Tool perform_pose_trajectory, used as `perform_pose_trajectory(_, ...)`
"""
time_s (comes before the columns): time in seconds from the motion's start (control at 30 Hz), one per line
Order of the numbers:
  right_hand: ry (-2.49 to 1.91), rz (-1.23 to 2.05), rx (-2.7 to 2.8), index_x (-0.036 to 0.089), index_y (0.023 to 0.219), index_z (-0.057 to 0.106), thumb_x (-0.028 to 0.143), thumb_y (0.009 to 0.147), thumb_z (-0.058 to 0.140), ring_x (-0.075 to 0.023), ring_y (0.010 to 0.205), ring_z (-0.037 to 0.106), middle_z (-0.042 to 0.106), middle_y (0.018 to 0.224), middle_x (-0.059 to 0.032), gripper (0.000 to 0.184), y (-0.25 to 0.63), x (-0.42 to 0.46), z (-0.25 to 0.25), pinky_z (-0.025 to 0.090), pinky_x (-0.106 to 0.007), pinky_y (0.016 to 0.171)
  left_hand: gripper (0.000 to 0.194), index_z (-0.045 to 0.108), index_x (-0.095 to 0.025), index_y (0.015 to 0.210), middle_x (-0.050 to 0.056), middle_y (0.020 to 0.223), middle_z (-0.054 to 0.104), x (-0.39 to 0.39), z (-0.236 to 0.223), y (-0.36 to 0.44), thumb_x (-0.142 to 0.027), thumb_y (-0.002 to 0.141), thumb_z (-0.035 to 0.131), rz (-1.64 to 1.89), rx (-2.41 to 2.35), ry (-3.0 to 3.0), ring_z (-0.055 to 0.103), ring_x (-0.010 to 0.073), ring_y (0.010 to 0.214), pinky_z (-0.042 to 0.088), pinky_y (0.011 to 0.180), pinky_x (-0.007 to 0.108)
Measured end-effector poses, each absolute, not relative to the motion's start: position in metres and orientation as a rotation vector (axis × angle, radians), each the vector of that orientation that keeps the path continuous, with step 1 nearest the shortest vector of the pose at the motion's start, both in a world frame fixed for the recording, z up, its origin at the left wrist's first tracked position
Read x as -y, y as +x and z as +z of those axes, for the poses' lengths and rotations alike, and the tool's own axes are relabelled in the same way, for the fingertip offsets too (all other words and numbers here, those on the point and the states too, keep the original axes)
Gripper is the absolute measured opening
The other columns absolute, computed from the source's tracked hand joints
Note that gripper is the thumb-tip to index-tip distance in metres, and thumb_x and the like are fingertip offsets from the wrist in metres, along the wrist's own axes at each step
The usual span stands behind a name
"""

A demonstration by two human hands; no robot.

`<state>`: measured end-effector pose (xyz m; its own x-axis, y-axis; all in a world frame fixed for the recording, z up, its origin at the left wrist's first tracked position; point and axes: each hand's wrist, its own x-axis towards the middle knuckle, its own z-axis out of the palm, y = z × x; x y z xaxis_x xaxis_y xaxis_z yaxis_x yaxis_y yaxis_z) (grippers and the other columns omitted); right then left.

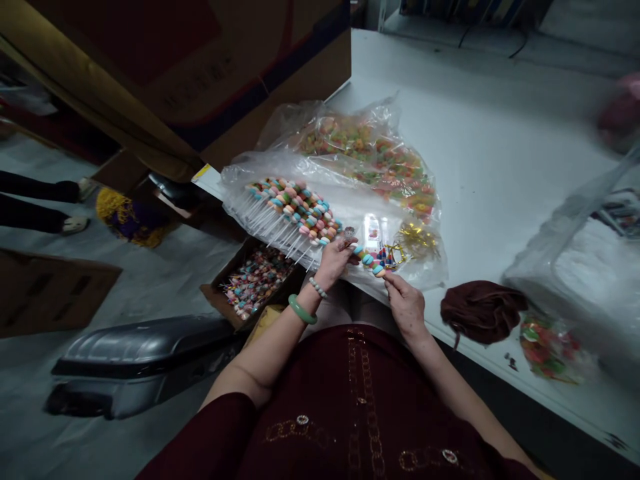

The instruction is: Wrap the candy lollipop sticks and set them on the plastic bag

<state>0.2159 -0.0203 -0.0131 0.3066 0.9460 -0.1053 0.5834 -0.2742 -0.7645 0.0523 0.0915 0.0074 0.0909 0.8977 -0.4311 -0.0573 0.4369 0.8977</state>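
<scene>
Between my two hands runs a short stick of pastel candy beads (369, 259). My left hand (337, 257), with a green bangle and a beaded bracelet at its wrist, is closed around the stick's upper-left end. At the other end, my right hand (404, 303) pinches the stick close to the last bead. Left of my hands, several similar candy skewers (295, 210) lie in a row on clear plastic, white sticks pointing toward me. Just beyond my hands are gold twist ties (417, 240) and a small clear packet (373, 230).
A clear bag of colourful gummy candy (360, 153) lies behind. Below the table's left edge stands a box of small wrapped sweets (257, 277), near a grey suitcase (145, 347). A dark brown cloth (480, 310) and another candy bag (550, 347) lie at right. A large carton (280, 80) rises at back left.
</scene>
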Motion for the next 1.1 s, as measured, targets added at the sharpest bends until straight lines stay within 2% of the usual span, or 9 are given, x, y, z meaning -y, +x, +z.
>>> perform_pose_trajectory(0.2, -2.038, 0.584, 1.503, 0.031, 0.110, 0.075, 0.032, 0.088, 0.050, -0.0248, 0.093, 0.070, 0.075, 0.109, -0.0018, 0.033, 0.212, 0.025, -0.006, 0.049, -0.031, 0.076, 0.029, 0.069, -0.011, 0.093, 0.002, 0.072, 0.068, -0.080, 0.001, 0.044, -0.029, 0.071, 0.076, 1.001, -1.120, 0.741, 0.064, 0.0111, 0.058, 0.055, 0.062, 0.026)
perform_pose_trajectory(0.37, -1.987, 0.536, 1.567, 0.031, 0.107, 0.075, 0.034, 0.090, 0.049, -0.0229, 0.088, 0.071, 0.077, 0.102, -0.0015, 0.031, 0.209, 0.027, -0.008, 0.047, -0.028, 0.073, 0.036, 0.073, -0.013, 0.087, 0.001, 0.069, 0.067, -0.077, -0.006, 0.043, -0.035, 0.061, 0.084, 1.083, -1.084, 0.704, 0.061, 0.0105, 0.055, 0.054, 0.060, 0.027)
perform_pose_trajectory(0.6, -2.012, 0.642, 1.486, 0.033, 0.103, 0.075, 0.035, 0.089, 0.050, -0.0225, 0.084, 0.069, 0.077, 0.091, -0.0012, 0.029, 0.199, 0.016, -0.012, 0.043, -0.028, 0.070, 0.013, 0.075, -0.016, 0.079, -0.001, 0.060, 0.064, -0.077, -0.020, 0.047, -0.027, 0.072, 0.073, 1.068, -1.186, 0.866, 0.057, 0.0113, 0.053, 0.047, 0.055, 0.025)
perform_pose_trajectory(0.7, -2.014, 0.739, 1.489, 0.032, 0.100, 0.074, 0.036, 0.089, 0.050, -0.0210, 0.077, 0.066, 0.075, 0.083, -0.0009, 0.028, 0.196, 0.007, -0.011, 0.040, -0.028, 0.067, 0.009, 0.076, -0.018, 0.078, -0.001, 0.062, 0.064, -0.077, -0.021, 0.043, -0.023, 0.072, 0.072, 1.106, -1.242, 0.980, 0.055, 0.0099, 0.055, 0.043, 0.055, 0.022)
perform_pose_trajectory(0.8, -1.960, 0.974, 1.571, 0.029, 0.089, 0.071, 0.032, 0.085, 0.051, -0.0183, 0.067, 0.062, 0.069, 0.067, 0.0019, 0.021, 0.195, 0.003, -0.009, 0.037, -0.027, 0.063, 0.016, 0.076, -0.017, 0.081, -0.001, 0.066, 0.065, -0.078, -0.018, 0.038, -0.026, 0.068, 0.075, 1.118, -1.201, 0.927, 0.055, 0.0093, 0.060, 0.042, 0.057, 0.021)
perform_pose_trajectory(0.9, -1.831, 1.136, 1.560, 0.026, 0.076, 0.064, 0.031, 0.084, 0.050, -0.0161, 0.059, 0.057, 0.060, 0.054, 0.0044, 0.017, 0.193, 0.003, -0.010, 0.036, -0.026, 0.061, 0.026, 0.074, -0.014, 0.080, -0.001, 0.061, 0.062, -0.079, -0.015, 0.038, -0.032, 0.063, 0.079, 1.134, -1.179, 0.666, 0.053, 0.0091, 0.055, 0.040, 0.052, 0.021)
perform_pose_trajectory(1.0, -1.745, 1.135, 1.449, 0.025, 0.068, 0.057, 0.032, 0.083, 0.049, -0.0152, 0.054, 0.052, 0.053, 0.049, 0.0051, 0.018, 0.185, 0.005, -0.015, 0.035, -0.026, 0.059, 0.029, 0.072, -0.012, 0.076, -0.001, 0.060, 0.061, -0.077, -0.013, 0.046, -0.027, 0.053, 0.084, 1.215, -1.196, 0.464, 0.053, 0.0086, 0.053, 0.040, 0.051, 0.022)
perform_pose_trajectory(1.1, -1.674, 1.171, 1.358, 0.024, 0.061, 0.050, 0.033, 0.079, 0.051, -0.0144, 0.051, 0.047, 0.050, 0.048, 0.0051, 0.020, 0.172, 0.004, -0.022, 0.034, -0.026, 0.056, 0.033, 0.071, -0.012, 0.080, -0.001, 0.060, 0.062, -0.073, -0.012, 0.057, -0.022, 0.052, 0.084, 1.230, -1.182, 0.365, 0.055, 0.0091, 0.052, 0.043, 0.052, 0.023)
